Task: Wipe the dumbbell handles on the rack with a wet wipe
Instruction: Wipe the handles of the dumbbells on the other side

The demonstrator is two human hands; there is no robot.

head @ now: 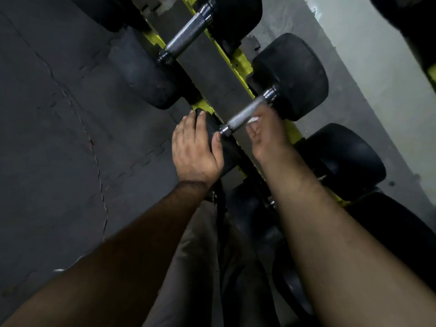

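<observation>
Two hands at the near dumbbell

We note the left hand [194, 147] resting flat, fingers straight, on the dumbbell's near head [221, 142]. Our right hand [264, 131] pinches a white wet wipe [253, 119] against the knurled handle [243, 116]. Beyond, a second dumbbell [186, 40] sits across the yellow rack [238, 64].

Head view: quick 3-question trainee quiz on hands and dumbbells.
1. True or false: the left hand rests on a black rubber dumbbell head.
2. Which hand holds the white wet wipe? A left, B right.
3. Fill in: the right hand works on the knurled ___ handle.

Key: 1 true. 2 B. 3 steel. The other silver knurled handle, farther along the yellow-and-black rack, is untouched.
</observation>
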